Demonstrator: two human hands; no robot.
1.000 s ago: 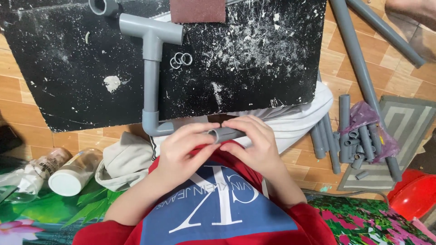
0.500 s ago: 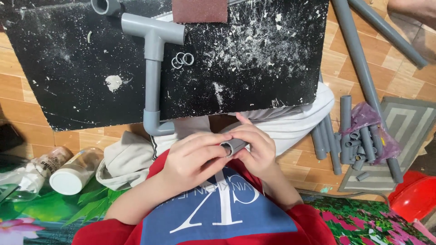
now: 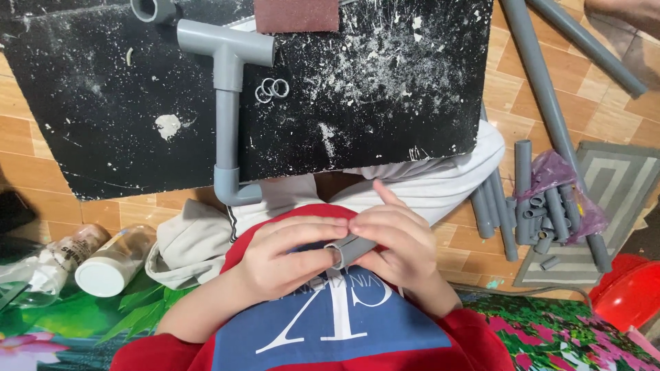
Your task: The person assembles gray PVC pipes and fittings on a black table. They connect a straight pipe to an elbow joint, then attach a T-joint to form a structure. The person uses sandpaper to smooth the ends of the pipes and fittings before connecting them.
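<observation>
A: Head view, both hands low centre, over red and blue shirt [image 3: 330, 323]. Holding what?

B: Short grey plastic pipe piece [image 3: 349, 249], open end facing camera. Pinched between left hand [image 3: 285, 260] and right hand [image 3: 397, 246]. Held close to chest, off the floor.

A: Fingers?

B: Left fingers [image 3: 313, 233] curled over pipe end from the left, thumb at the rim. Right fingers [image 3: 385, 223] wrapped around pipe body, index raised slightly. Fingertips of both hands touching above pipe.

A: Surroundings?

B: Black paint-flecked board surface [image 3: 385, 89] ahead on wooden floor [image 3: 522, 82]. On it: grey pipe assembly [image 3: 227, 103], tee on top, elbow at the near edge. Three small metal rings [image 3: 271, 89] just beside the tee. Brown sandpaper block [image 3: 295, 14] at the far edge.

A: Right side?

B: Bundle of short grey pipe offcuts [image 3: 550, 213] partly in purple plastic bag [image 3: 550, 175], long grey pipes [image 3: 543, 82] running past. Red plastic bowl [image 3: 629, 295] at the lower right corner.

A: Left?

B: White-capped bottle [image 3: 110, 264] lying on its side, near crumpled white cloth [image 3: 185, 251].
</observation>
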